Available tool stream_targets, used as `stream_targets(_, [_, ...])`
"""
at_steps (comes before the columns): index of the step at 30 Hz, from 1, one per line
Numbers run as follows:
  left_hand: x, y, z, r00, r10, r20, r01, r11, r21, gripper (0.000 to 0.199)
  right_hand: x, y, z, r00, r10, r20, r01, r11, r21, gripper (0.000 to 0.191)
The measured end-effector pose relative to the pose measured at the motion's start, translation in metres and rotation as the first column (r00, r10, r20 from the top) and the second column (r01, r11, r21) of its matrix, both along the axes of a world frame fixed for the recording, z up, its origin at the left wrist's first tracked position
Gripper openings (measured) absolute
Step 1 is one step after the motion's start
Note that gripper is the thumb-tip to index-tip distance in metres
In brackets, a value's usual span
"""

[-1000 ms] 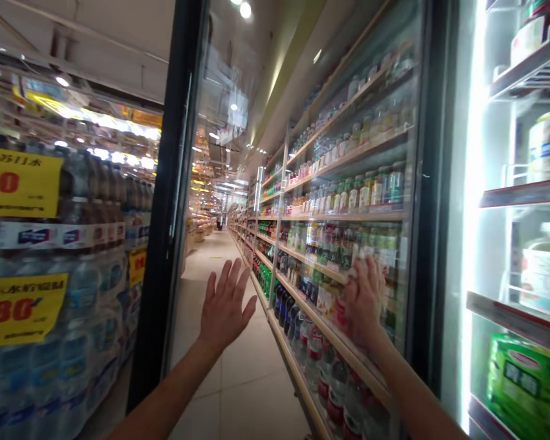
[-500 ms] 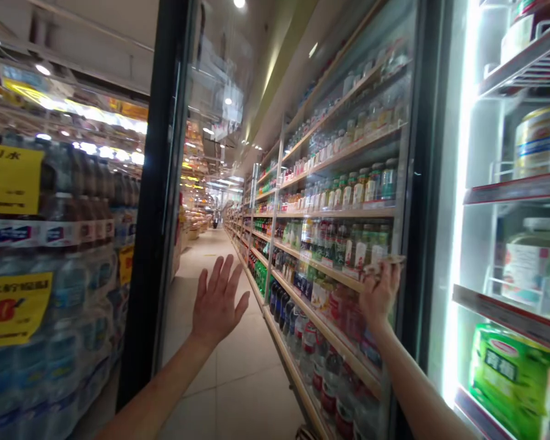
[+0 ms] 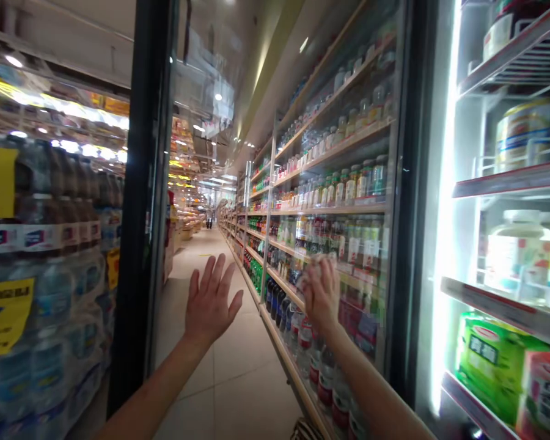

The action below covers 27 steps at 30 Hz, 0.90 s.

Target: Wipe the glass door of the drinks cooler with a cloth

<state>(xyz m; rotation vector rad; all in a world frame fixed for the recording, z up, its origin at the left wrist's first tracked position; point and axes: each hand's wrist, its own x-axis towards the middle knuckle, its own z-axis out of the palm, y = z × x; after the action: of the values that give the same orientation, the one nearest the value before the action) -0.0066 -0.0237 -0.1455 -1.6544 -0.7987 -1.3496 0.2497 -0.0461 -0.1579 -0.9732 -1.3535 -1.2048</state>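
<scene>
A glass fridge door (image 3: 229, 153) in a dark frame stands open in front of me. My left hand (image 3: 211, 302) lies flat against the glass, or very close to it, with its fingers spread and nothing held. Further right, my right hand (image 3: 324, 296) presses a crumpled, pale cloth (image 3: 308, 272) to the pane. The cloth shows only around the fingers and is partly hidden and blurred. Through or in the glass appear long shelves of bottles (image 3: 348, 186).
At right, the lit fridge interior has wire shelves, a white-capped bottle (image 3: 517, 250) and a green carton (image 3: 490, 354). The door's dark frame (image 3: 140, 214) rises at left. Beyond it stand stacked bottle packs (image 3: 57, 299) with yellow price signs (image 3: 4, 315). A tiled aisle floor (image 3: 197, 379) runs ahead.
My right hand has swept leftward across the glass with the cloth, away from the right frame. My left hand keeps almost the same place. The whole view has shifted slightly.
</scene>
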Motion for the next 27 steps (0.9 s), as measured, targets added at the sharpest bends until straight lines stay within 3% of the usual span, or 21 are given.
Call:
stream_targets(3, [-0.001, 0.0, 0.0, 1.0, 0.006, 0.0, -0.006, 1.0, -0.005, 0.059, -0.018, 0.0, -0.007, 0.985, 0.022, 0.174, -0.011, 0.998, -0.069, 0.043])
stream_targets(9, [-0.001, -0.001, -0.001, 1.0, 0.014, -0.01, -0.014, 1.0, -0.01, 0.059, -0.002, 0.003, 0.003, 0.978, 0.002, -0.21, 0.018, 0.995, 0.095, 0.048])
stream_targets(11, [0.0, -0.001, 0.0, 1.0, 0.002, -0.002, -0.002, 1.0, -0.021, 0.059, -0.014, 0.002, -0.004, 0.992, 0.003, -0.124, 0.003, 0.999, 0.051, 0.048])
stream_targets(14, [0.0, -0.002, 0.0, 1.0, -0.007, 0.002, 0.007, 0.999, -0.04, 0.058, -0.031, -0.002, -0.018, 0.986, 0.044, 0.159, -0.031, 0.996, -0.081, 0.044])
stream_targets(16, [0.0, -0.004, -0.005, 1.0, -0.002, 0.002, 0.002, 0.998, -0.062, 0.057, -0.023, -0.003, -0.023, 0.977, 0.043, 0.207, -0.021, 0.994, -0.104, 0.041])
stream_targets(18, [0.001, -0.006, -0.014, 1.0, 0.0, 0.006, 0.001, 0.996, -0.086, 0.056, 0.003, -0.004, -0.022, 0.996, -0.006, 0.09, 0.011, 0.998, -0.056, 0.042])
stream_targets(21, [0.004, -0.009, -0.032, 1.0, -0.001, 0.006, 0.001, 0.993, -0.117, 0.056, 0.041, -0.004, -0.021, 0.969, -0.066, -0.237, 0.075, 0.997, 0.031, 0.046])
stream_targets(23, [0.006, -0.011, -0.041, 1.0, 0.009, 0.008, -0.008, 0.99, -0.138, 0.057, 0.047, -0.006, -0.027, 0.949, -0.08, -0.303, 0.088, 0.996, 0.012, 0.049])
stream_targets(27, [0.003, -0.014, -0.049, 1.0, 0.021, -0.003, -0.021, 0.983, -0.183, 0.057, 0.028, -0.01, -0.046, 0.999, -0.028, 0.04, 0.034, 0.988, -0.151, 0.049])
